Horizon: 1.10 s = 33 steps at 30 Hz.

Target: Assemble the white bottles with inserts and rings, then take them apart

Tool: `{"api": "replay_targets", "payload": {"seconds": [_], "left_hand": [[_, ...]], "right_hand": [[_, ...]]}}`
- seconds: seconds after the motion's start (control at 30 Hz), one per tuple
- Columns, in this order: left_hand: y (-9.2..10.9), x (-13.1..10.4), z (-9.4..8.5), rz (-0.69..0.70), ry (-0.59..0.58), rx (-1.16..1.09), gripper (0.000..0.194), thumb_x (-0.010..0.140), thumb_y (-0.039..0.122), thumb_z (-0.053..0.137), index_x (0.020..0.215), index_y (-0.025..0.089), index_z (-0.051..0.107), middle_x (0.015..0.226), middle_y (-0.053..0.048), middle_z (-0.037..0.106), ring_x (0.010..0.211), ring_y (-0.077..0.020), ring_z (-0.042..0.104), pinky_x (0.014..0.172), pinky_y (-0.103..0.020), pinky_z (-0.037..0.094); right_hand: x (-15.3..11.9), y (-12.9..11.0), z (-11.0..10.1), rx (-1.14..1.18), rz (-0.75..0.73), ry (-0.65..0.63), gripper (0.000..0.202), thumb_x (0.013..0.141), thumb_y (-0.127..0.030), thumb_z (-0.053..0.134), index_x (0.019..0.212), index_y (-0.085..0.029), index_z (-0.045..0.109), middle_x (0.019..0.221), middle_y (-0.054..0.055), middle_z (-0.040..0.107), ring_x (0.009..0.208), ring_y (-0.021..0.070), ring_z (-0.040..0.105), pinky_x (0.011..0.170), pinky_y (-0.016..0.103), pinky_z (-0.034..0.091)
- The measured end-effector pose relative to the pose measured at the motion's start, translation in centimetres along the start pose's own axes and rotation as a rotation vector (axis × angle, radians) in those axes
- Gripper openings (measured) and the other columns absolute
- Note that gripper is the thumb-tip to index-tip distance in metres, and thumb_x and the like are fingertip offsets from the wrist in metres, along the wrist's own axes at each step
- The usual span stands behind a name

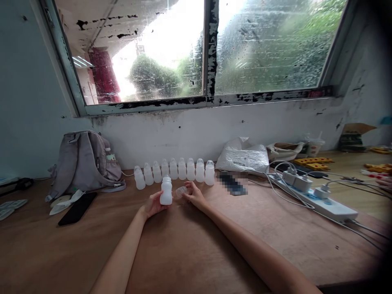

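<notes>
My left hand [153, 205] is closed round a white translucent bottle [166, 193], held upright over the brown table [171, 249]. Just right of it, my right hand [193, 194] has its fingers closed on a small clear cap [181, 191]. The held bottle shows no clear cap over its top. Behind both hands, several similar bottles [209, 173] stand in a row near the wall, with clear caps on top.
A grey backpack [84, 161] and a black phone [77, 209] lie at the left. Silver packaging [243, 157] rests at the back right. A white power strip [330, 207] with plugs and cables stretches along the right side. A window [210, 98] is above.
</notes>
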<state>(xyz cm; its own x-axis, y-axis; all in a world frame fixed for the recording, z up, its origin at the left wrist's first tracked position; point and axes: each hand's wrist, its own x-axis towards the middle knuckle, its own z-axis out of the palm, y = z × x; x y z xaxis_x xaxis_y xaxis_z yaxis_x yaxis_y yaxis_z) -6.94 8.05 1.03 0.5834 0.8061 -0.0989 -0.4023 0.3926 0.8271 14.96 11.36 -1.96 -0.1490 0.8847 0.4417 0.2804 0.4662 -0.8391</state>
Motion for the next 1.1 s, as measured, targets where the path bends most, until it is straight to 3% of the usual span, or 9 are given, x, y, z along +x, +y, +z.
{"api": "replay_targets", "payload": {"seconds": [0.4, 0.73, 0.87, 1.1], "left_hand": [[-0.3, 0.1, -0.1, 0.034, 0.041, 0.049, 0.034, 0.076, 0.029, 0.055, 0.103, 0.010, 0.054, 0.095, -0.011, 0.059, 0.084, -0.0202, 0.056, 0.073, -0.029, 0.043], [-0.4, 0.0, 0.0, 0.066, 0.022, 0.103, 0.031, 0.076, 0.028, 0.056, 0.103, 0.013, 0.054, 0.098, -0.011, 0.058, 0.090, -0.0221, 0.054, 0.076, -0.032, 0.042], [-0.6, 0.2, 0.0, 0.106, 0.027, 0.137, 0.032, 0.072, 0.023, 0.060, 0.101, 0.013, 0.054, 0.096, -0.011, 0.059, 0.088, -0.0214, 0.056, 0.078, -0.034, 0.042], [-1.2, 0.7, 0.8, 0.328, 0.080, 0.208, 0.037, 0.063, 0.013, 0.067, 0.098, 0.015, 0.056, 0.096, -0.007, 0.060, 0.094, -0.0196, 0.053, 0.087, -0.031, 0.037]], "right_hand": [[0.0, 0.4, 0.5, -0.185, -0.146, -0.017, 0.034, 0.068, -0.018, 0.051, 0.103, -0.019, 0.048, 0.092, 0.003, 0.058, 0.051, 0.0076, 0.048, 0.052, 0.021, 0.042], [-0.1, 0.6, 1.0, -0.357, -0.266, -0.041, 0.047, 0.069, -0.007, 0.046, 0.114, -0.021, 0.047, 0.098, 0.006, 0.055, 0.070, 0.0129, 0.053, 0.067, 0.027, 0.044], [-0.2, 0.5, 1.0, -0.340, -0.258, -0.018, 0.049, 0.070, -0.010, 0.049, 0.117, -0.021, 0.043, 0.100, 0.007, 0.054, 0.073, 0.0142, 0.054, 0.069, 0.029, 0.045], [-0.9, -1.6, 0.7, -0.318, -0.279, 0.007, 0.027, 0.081, -0.026, 0.043, 0.106, -0.018, 0.049, 0.097, 0.008, 0.054, 0.075, 0.0148, 0.054, 0.071, 0.028, 0.043]]}}
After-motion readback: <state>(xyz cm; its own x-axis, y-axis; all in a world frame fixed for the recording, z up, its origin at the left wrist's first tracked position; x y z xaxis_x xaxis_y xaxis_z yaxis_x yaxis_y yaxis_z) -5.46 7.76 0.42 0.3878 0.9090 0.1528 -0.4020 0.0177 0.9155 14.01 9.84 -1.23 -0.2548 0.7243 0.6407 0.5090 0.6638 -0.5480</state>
